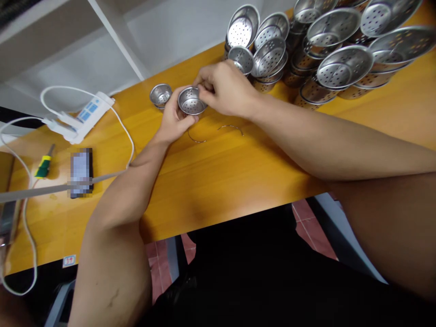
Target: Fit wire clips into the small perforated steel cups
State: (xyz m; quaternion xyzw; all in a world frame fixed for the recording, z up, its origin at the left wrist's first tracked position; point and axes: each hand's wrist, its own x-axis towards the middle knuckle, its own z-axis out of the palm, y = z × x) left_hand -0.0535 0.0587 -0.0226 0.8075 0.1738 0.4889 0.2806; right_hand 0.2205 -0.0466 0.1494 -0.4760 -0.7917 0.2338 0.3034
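Note:
A small perforated metal cup point(192, 101) is in my left hand point(173, 120), whose fingers and thumb wrap round its side, with the open mouth facing me. At the cup's right rim, my right hand point(226, 88) is closed, thumb and fingers pinched on the edge; whether a small part is also between them is hidden. A second small perforated cup point(161, 95) stands just left of my left hand. Below the hands, a thin curved wire point(231, 126) lies on the table, and another curved wire point(196, 139) lies under the held cup.
Stacks of perforated metal cups point(345, 68) crowd the back right of the wooden table point(211, 181). To the left are a white power strip point(90, 116) with cables, a phone point(81, 172) and a green-yellow handled tool point(43, 166). A white partition point(117, 41) stands behind.

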